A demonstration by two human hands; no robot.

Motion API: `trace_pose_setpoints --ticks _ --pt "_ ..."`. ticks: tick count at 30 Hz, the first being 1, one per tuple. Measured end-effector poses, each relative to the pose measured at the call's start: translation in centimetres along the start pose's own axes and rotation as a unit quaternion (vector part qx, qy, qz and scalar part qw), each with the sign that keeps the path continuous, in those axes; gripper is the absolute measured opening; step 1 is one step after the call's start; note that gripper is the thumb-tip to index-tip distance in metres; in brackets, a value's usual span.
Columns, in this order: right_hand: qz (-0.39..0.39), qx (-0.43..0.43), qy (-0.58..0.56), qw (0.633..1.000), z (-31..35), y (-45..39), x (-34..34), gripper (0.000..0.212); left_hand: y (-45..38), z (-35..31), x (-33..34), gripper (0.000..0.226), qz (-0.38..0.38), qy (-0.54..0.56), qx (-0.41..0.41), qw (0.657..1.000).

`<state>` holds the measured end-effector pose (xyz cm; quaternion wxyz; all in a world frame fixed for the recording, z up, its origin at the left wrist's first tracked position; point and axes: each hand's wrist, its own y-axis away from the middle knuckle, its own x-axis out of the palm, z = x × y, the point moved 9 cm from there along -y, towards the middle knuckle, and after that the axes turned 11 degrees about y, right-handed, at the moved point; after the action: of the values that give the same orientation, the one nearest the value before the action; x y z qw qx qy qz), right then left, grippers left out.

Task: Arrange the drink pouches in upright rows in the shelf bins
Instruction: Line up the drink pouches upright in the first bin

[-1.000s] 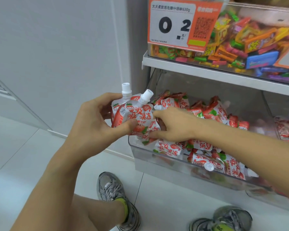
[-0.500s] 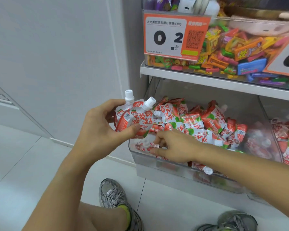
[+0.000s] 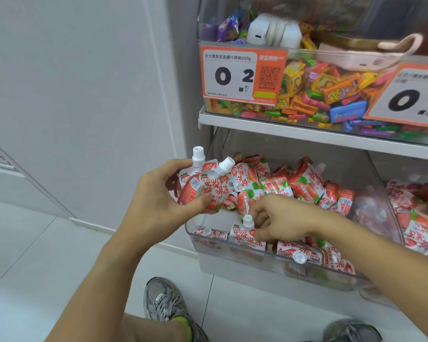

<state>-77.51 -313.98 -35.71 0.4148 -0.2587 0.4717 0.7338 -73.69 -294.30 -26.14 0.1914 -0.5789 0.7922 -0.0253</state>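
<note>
My left hand grips two red-and-white strawberry drink pouches with white caps, held upright just left of the clear lower shelf bin. My right hand reaches into the bin's front left corner and pinches a pouch that stands upright against the front wall. Another pouch stands to its left. Behind them lies a loose heap of pouches, and one pouch lies flat at the front.
The shelf above holds a clear bin of mixed candy with orange price tags. A second bin of pouches sits to the right. A white wall is on the left. My shoes rest on the tiled floor.
My right hand has dropped from the heap to the bin's front left corner and now holds a pouch upright there. My left hand keeps the same two pouches.
</note>
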Motion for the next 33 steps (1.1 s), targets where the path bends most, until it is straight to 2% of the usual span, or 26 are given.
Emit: trace_pose_setpoints --ticks 3,6,7,9,11,13,16,17,20,22,24,26,29,31,33 --pt "-0.104 0.011 -0.006 0.995 -0.8 1.4 -1.8 0.011 0.0 -0.1 -0.3 0.051 -0.007 -0.001 0.009 1.000" --pt "-0.258 0.007 0.001 0.966 0.6 1.9 -4.3 0.012 0.0 -0.3 -0.6 0.051 -0.018 -0.003 0.017 1.000" --pt "-0.283 -0.011 0.006 0.959 1.6 1.3 -4.4 0.012 0.0 -0.4 -0.6 0.051 -0.021 -0.004 0.019 1.000" --pt "-0.246 -0.055 0.026 0.967 3.7 -0.9 -2.6 0.010 0.0 -0.5 -0.7 0.051 -0.025 -0.003 0.023 0.999" --pt "-0.141 -0.080 0.061 0.985 5.1 -3.2 0.6 0.014 0.0 -0.4 -0.8 0.050 -0.028 0.001 0.025 0.999" --pt "-0.078 -0.090 0.070 0.990 4.8 -4.4 1.6 0.021 0.0 -0.4 -0.8 0.050 -0.028 0.000 0.025 0.999" --pt "0.019 -0.102 -0.066 0.992 3.4 -4.1 2.0 0.035 -0.2 -0.3 -0.6 0.051 -0.028 0.001 0.030 0.999" --pt "0.020 -0.101 -0.124 0.987 3.0 -3.7 1.6 0.040 -0.2 -0.3 -0.5 0.051 -0.026 0.003 0.032 0.999" --pt "-0.083 -0.114 -0.276 0.951 2.4 -2.2 -1.2 0.059 -0.4 -0.3 0.2 0.053 -0.006 0.007 0.036 0.999" --pt "-0.113 -0.164 -0.339 0.919 3.4 -0.9 -2.8 0.080 -0.4 -0.4 1.2 0.055 0.028 0.017 0.036 0.999" --pt "-0.144 -0.214 -0.319 0.912 4.7 0.2 -3.9 0.092 -0.4 -0.4 2.4 0.057 0.067 0.045 0.031 0.996" --pt "-0.196 -0.223 -0.268 0.917 5.4 0.7 -5.0 0.081 -0.4 -0.4 3.1 0.061 0.093 0.055 0.032 0.994" --pt "-0.263 -0.182 -0.183 0.930 4.8 0.7 -5.6 0.064 -0.7 0.4 2.2 0.079 0.084 -0.054 0.051 0.994" --pt "-0.314 -0.131 -0.115 0.933 3.5 0.3 -5.7 0.059 -0.7 1.9 1.1 0.098 0.053 -0.123 0.008 0.991" --pt "-0.332 -0.086 -0.027 0.939 2.9 -0.5 -5.1 0.058 -0.3 3.7 0.7 0.104 0.048 -0.151 -0.051 0.986"
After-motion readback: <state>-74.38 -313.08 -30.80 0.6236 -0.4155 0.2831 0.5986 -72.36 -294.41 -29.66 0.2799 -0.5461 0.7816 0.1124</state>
